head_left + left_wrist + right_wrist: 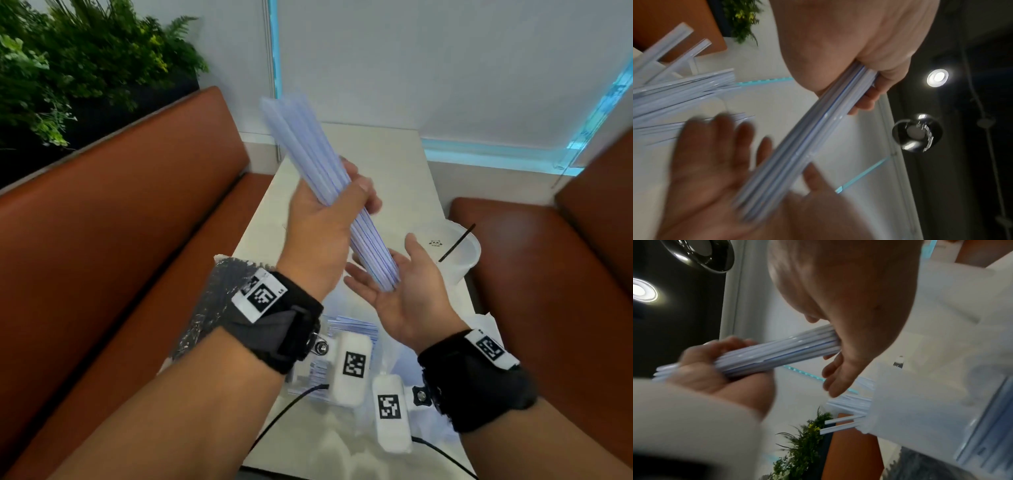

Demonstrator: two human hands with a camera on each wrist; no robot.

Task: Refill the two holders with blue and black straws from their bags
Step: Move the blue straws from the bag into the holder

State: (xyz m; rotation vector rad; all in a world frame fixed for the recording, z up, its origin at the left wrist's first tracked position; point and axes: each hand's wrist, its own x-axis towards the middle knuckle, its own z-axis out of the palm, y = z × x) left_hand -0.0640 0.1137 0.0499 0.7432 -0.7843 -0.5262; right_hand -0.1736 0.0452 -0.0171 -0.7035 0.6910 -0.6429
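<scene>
**Blue straws up off the desk**

The left hand [322,222] had its grip wrapped round the bundle of blue straws [310,161], lifted tilted above the desk [387,154]. The right hand [404,294], palm up and fingers relaxed, touched the bundle's lower end. Further right, a clear holder [459,253] held one black straw [457,242].

Bare forearms, black fabric wristband [294,325] on left wrist with grey strap panel and metal screw, black wristband [476,380] on right, white square-patterned code tags atop both, white camera pods [352,370] with matching codes beneath, thin black cables [274,425] trailing
</scene>
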